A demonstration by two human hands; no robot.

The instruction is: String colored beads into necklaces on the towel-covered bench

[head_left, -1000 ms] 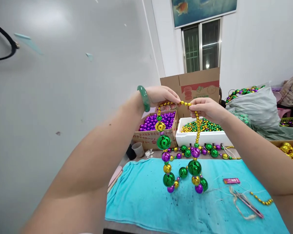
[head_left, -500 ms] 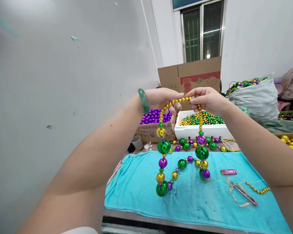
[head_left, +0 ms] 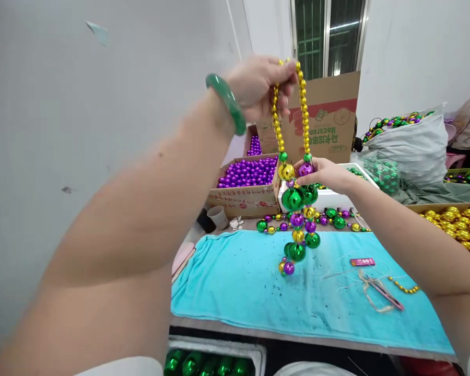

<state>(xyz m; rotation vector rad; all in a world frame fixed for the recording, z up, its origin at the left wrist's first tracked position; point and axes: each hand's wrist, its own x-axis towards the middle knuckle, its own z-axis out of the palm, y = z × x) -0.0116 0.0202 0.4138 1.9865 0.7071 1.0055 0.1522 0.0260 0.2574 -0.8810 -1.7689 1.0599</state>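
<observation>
While the left hand [head_left: 261, 83] is gripping the necklace [head_left: 295, 199] by its gold beads [head_left: 304, 109], the right hand [head_left: 326, 175] is holding a purple bead [head_left: 306, 170] below, stringing apparently done, anything left unclear.

Bright, even indoor light is filling the room.
A pale streak is reflecting in the dark window [head_left: 342, 47], small highlights are glinting on the beads [head_left: 296, 199] and bangle [head_left: 229, 100], and soft shadows are settling in the towel [head_left: 203, 261] folds. The left fingers [head_left: 284, 73] are blurring slightly, while the wide lens is stretching the left arm [head_left: 113, 235] toward the edge.
</observation>
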